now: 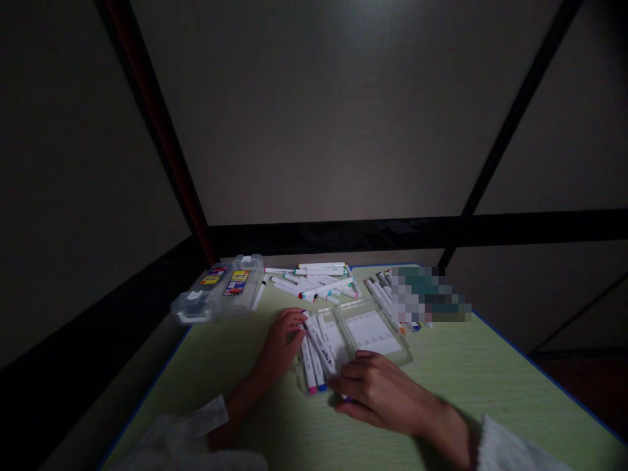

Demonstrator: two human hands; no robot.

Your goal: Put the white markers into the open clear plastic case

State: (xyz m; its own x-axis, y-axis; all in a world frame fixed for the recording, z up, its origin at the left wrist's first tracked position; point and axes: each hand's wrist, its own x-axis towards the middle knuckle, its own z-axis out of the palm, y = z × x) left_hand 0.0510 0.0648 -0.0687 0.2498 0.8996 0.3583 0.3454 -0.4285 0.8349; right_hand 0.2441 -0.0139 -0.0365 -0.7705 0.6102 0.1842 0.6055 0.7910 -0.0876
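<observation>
A white marker (318, 340) with a purple end slants over a hinged clear plastic case (409, 358) that lies open on the table. My left hand (282, 343) has its fingers closed at the marker's far end. Curled fingers of my right hand (377, 392) grip near its lower end, partly hiding it; a bit of purple shows beneath them. Under the slanted marker, in the case's left half, lie a pink-ended marker (308, 366) and a blue-ended marker (318, 374). A white sheet with printed marks (373, 332) lies in the right half.
A loose pile of white markers (314, 284) spreads behind the case. More markers (383, 301) lie at the right beside a pixelated patch. Two clear cases with handles (240, 288) stand at the back left. The green table (441, 366) has a blue edge and meets a wall.
</observation>
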